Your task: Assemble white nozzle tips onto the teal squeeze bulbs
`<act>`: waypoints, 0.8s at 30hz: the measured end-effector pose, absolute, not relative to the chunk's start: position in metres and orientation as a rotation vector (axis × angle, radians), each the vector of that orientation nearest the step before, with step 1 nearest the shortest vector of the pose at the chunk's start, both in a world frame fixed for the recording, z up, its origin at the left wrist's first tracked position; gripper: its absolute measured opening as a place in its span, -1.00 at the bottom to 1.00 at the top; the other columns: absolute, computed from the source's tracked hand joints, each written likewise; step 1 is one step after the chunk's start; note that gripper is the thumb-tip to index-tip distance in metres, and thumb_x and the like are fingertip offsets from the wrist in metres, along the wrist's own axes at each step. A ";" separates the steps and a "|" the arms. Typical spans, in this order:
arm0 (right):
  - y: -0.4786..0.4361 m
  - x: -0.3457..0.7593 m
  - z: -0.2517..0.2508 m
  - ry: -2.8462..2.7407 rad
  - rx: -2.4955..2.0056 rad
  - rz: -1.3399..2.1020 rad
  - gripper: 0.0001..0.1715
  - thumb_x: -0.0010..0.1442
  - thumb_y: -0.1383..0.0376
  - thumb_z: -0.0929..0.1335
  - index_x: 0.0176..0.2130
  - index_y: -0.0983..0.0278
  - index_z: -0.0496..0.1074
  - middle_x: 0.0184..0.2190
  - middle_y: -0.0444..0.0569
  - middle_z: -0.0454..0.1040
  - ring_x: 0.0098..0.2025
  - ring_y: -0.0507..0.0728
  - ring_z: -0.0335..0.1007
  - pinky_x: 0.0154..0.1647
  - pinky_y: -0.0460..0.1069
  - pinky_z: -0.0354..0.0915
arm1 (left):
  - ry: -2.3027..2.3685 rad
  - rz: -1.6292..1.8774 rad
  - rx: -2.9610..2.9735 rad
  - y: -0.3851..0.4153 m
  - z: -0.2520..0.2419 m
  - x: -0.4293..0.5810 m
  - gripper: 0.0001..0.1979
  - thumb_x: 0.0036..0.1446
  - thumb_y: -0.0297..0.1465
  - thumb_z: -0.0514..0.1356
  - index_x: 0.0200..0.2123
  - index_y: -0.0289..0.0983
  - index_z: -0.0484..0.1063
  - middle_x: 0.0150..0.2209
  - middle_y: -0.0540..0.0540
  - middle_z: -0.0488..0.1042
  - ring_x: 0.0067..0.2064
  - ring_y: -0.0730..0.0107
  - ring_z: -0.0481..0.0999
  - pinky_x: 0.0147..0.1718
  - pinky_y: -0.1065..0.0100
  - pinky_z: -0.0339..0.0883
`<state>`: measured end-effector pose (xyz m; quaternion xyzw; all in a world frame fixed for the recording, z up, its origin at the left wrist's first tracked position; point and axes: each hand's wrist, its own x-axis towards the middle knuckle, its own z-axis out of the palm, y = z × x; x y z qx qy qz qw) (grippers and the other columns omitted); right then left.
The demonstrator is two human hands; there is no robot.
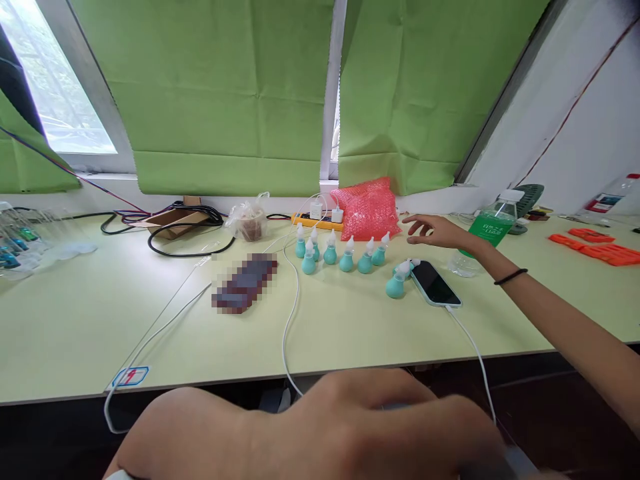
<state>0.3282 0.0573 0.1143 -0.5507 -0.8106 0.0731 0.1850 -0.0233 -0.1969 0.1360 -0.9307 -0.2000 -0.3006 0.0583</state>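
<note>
My right hand (pixel 439 232) reaches in from the right over the table, palm down. Its fingers are apart and hold nothing. Below its fingertips lie a turquoise squeeze bulb with a clear nozzle (pixel 395 285) and a phone (pixel 435 283); another bulb is partly hidden between them. Several more such bulbs (pixel 346 260) stand upright in a loose group to the left. Large, blurred bare skin (pixel 310 433) fills the bottom of the view, close to the camera. Whether it is my left hand or my legs I cannot tell.
A green-labelled bottle (pixel 493 230) stands behind my right forearm. Pink bubble wrap (pixel 367 207) and a yellow power strip (pixel 315 223) lie at the back. White cables cross the table (pixel 190 360). Orange pieces (pixel 610 252) lie right; bagged items (pixel 30 243) lie left.
</note>
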 end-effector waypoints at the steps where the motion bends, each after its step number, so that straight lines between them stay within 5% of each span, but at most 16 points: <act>1: 0.052 0.334 0.113 -2.301 -1.559 0.269 -0.34 -0.12 0.09 0.32 -0.03 0.29 0.24 -0.30 0.01 0.42 -0.44 0.07 0.32 -0.40 -0.03 0.27 | -0.558 -0.970 -2.825 -0.194 0.143 -0.021 -0.71 0.06 -0.34 0.00 -0.13 0.06 0.30 -0.34 0.04 0.45 -0.29 0.43 0.42 -0.49 0.47 0.40; 4: 0.036 0.346 0.101 -2.484 -1.547 0.430 -0.38 -0.14 0.14 0.32 -0.05 0.27 0.26 -0.24 0.03 0.40 -0.36 0.11 0.31 -0.37 -0.01 0.26 | -0.391 -1.097 -2.794 -0.170 0.148 -0.012 -0.71 0.10 -0.45 -0.06 -0.13 -0.17 0.31 -0.29 -0.07 0.44 -0.31 0.42 0.42 -0.42 0.40 0.37; 7: 0.026 0.344 0.080 -2.638 -1.623 0.125 -0.33 -0.18 0.25 0.35 -0.01 0.24 0.25 -0.18 0.07 0.33 -0.20 0.20 0.23 -0.22 0.05 0.20 | -0.647 -1.045 -2.727 -0.128 0.122 -0.005 -0.73 0.08 -0.53 -0.08 -0.18 -0.32 0.32 -0.33 -0.13 0.43 -0.35 0.39 0.42 -0.45 0.37 0.33; 11: 0.026 0.330 0.056 -2.608 -1.783 -0.342 -0.49 -0.15 0.32 0.32 -0.11 0.25 0.34 -0.15 0.15 0.25 -0.12 0.29 0.12 -0.27 0.05 0.15 | -0.945 -0.800 -2.534 -0.084 0.071 -0.010 -0.77 0.08 -0.50 -0.06 -0.26 -0.35 0.36 -0.38 -0.15 0.43 -0.37 0.30 0.43 -0.48 0.33 0.30; 24: 0.058 0.309 0.067 -2.732 -1.655 -0.511 -0.80 -0.21 0.37 0.31 -0.43 0.29 0.33 -0.35 0.03 0.35 -0.18 0.20 0.17 -0.23 0.04 -0.03 | -1.113 -0.714 -2.347 -0.097 0.030 -0.075 -0.78 0.11 -0.47 -0.07 -0.28 -0.32 0.36 -0.41 -0.11 0.43 -0.40 0.38 0.42 -0.51 0.40 0.26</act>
